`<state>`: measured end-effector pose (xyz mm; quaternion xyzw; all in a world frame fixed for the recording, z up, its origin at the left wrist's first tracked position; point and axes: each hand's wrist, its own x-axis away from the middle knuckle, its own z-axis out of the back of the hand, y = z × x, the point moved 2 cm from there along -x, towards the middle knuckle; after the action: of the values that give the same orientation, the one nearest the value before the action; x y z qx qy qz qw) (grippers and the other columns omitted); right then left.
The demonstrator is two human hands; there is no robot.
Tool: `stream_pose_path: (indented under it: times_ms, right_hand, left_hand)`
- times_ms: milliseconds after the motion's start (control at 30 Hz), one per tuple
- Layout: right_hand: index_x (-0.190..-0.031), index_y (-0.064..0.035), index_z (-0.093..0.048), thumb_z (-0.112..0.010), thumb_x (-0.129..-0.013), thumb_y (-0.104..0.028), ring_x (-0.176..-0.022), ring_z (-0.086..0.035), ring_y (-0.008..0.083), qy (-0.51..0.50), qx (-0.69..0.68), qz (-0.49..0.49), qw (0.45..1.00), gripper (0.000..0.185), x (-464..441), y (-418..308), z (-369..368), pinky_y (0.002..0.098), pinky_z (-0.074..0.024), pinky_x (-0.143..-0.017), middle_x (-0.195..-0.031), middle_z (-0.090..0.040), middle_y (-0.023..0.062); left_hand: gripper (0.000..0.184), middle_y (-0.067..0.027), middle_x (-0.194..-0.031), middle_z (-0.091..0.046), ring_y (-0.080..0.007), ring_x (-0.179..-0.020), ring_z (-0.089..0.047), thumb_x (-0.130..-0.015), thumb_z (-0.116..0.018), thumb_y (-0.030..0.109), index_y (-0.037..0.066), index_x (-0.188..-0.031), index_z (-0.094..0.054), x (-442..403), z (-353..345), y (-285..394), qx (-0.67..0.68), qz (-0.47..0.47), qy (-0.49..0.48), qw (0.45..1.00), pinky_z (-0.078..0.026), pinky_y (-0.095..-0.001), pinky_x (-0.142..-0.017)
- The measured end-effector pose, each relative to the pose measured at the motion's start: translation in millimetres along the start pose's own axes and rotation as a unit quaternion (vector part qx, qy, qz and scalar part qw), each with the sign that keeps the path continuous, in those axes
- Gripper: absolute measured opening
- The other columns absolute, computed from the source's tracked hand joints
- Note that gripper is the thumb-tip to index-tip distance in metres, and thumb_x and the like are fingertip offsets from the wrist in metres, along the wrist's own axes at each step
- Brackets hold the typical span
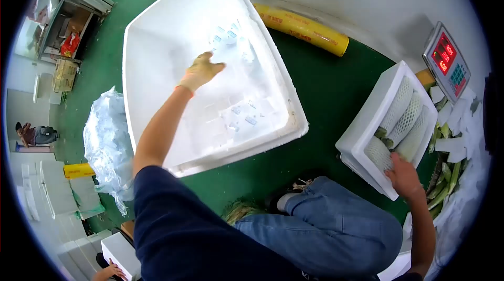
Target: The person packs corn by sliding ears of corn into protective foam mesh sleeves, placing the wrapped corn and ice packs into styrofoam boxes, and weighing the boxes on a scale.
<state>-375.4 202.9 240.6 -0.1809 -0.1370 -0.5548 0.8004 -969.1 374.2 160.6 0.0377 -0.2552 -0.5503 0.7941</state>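
Head view, left hand (202,72) outstretched over box (157,97); right hand (405,178) lowered

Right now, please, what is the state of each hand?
Left hand: open, over the big foam box, holding nothing visible.
Right hand: at the near edge of the smaller foam box; whether it grips anything cannot be told.
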Motion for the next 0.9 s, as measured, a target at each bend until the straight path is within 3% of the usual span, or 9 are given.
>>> stream_pose_path:
  times_ms: [100,200,300,400,500,600,667,800,900]
  right_hand:
    - [-0.118,-0.0035,-0.043,-0.054,-0.082,-0.019,-0.079,-0.06,0.0403,-0.12,0.05,-0.108,0.986,0.041,-31,23,-77,0.0497,-0.0468,-0.07,-0.086,-0.062,0.024]
    - [-0.12,-0.0039,-0.043,-0.049,-0.084,-0.019,-0.078,-0.06,0.0413,-0.165,0.035,-0.125,0.978,0.039,-35,14,-52,0.051,-0.0464,-0.071,-0.086,-0.062,0.0244]
    - [-0.117,-0.0052,-0.048,-0.05,-0.084,-0.019,-0.081,-0.06,0.0409,-0.08,-0.073,-0.099,0.989,0.036,-27,5,-21,0.0491,-0.046,-0.073,-0.088,-0.063,0.0219]
    - [-0.114,-0.0051,-0.053,-0.052,-0.085,-0.017,-0.079,-0.059,0.0372,0.079,-0.107,-0.073,0.988,0.031,7,-26,15,0.0441,-0.0464,-0.072,-0.084,-0.062,0.0168]
    - [-0.112,-0.0039,-0.053,-0.056,-0.083,-0.009,-0.073,-0.061,0.0294,0.164,-0.19,-0.124,0.96,0.03,79,-42,55,0.0372,-0.0473,-0.065,-0.078,-0.061,0.0134]
    - [-0.108,-0.0021,-0.055,-0.058,-0.082,-0.009,-0.065,-0.061,0.0269,0.173,-0.298,-0.258,0.903,0.027,171,-33,49,0.0354,-0.0476,-0.061,-0.073,-0.062,0.0134]
    - [-0.108,-0.0019,-0.054,-0.058,-0.083,-0.009,-0.063,-0.061,0.0257,0.159,-0.271,-0.287,0.905,0.027,216,-35,39,0.0345,-0.0476,-0.06,-0.073,-0.062,0.013]
    - [-0.108,-0.0014,-0.054,-0.058,-0.084,-0.011,-0.063,-0.061,0.0234,0.146,-0.331,-0.268,0.893,0.026,231,-49,37,0.0334,-0.0473,-0.059,-0.073,-0.062,0.0118]
    - [-0.108,-0.0011,-0.054,-0.058,-0.085,-0.012,-0.063,-0.059,0.0221,0.201,-0.363,-0.204,0.887,0.026,205,-51,31,0.0319,-0.0465,-0.059,-0.072,-0.061,0.0111]
  left_hand:
    - [0.091,-0.0243,-0.131,-0.045,-0.0349,-0.125,-0.042,-0.067,-0.07,0.041,0.002,-0.139,-0.029,-84,-75,20,0.054,-0.057,0.006,0.997,-0.035,-0.036,-0.103]
    - [0.069,-0.02,-0.126,-0.049,-0.0367,-0.12,-0.046,-0.076,-0.062,0.036,0.006,-0.134,-0.04,-78,-86,61,0.134,0.08,-0.026,0.987,-0.034,-0.0398,-0.103]
    - [0.028,-0.0141,-0.102,-0.06,-0.0313,-0.093,-0.056,-0.082,-0.051,0.027,0.01,-0.105,-0.055,-171,-150,21,-0.09,-0.116,0.042,0.988,-0.042,-0.0405,-0.09]
    - [0.019,-0.0108,-0.084,-0.067,-0.0277,-0.073,-0.064,-0.085,-0.047,0.021,0.012,-0.082,-0.063,-259,-193,-68,-0.324,-0.33,0.127,0.878,-0.047,-0.0388,-0.079]
    - [0.023,-0.0108,-0.101,-0.065,-0.0269,-0.099,-0.059,-0.087,-0.047,0.013,0.009,-0.1,-0.065,-142,-86,-54,-0.205,-0.472,0.113,0.85,-0.044,-0.0387,-0.089]
    - [0.029,-0.0159,-0.108,-0.062,-0.029,-0.104,-0.057,-0.081,-0.054,0.005,0.001,-0.11,-0.06,-78,-38,-73,0.083,-0.308,0.076,0.945,-0.043,-0.0371,-0.093]
    - [0.044,-0.0102,-0.109,-0.061,-0.0228,-0.098,-0.058,-0.076,-0.061,0.008,-0.001,-0.119,-0.054,-16,18,-21,0.5,-0.165,-0.179,0.831,-0.046,-0.0329,-0.086]
    - [0.06,-0.0085,-0.105,-0.062,-0.0189,-0.095,-0.059,-0.064,-0.059,0.008,-0.005,-0.122,-0.051,56,122,82,0.27,-0.36,-0.156,0.879,-0.045,-0.0281,-0.087]
    - [0.068,-0.0085,-0.102,-0.06,-0.0174,-0.091,-0.058,-0.055,-0.057,0.006,-0.008,-0.121,-0.05,154,121,221,0.266,-0.404,-0.209,0.85,-0.044,-0.0264,-0.085]
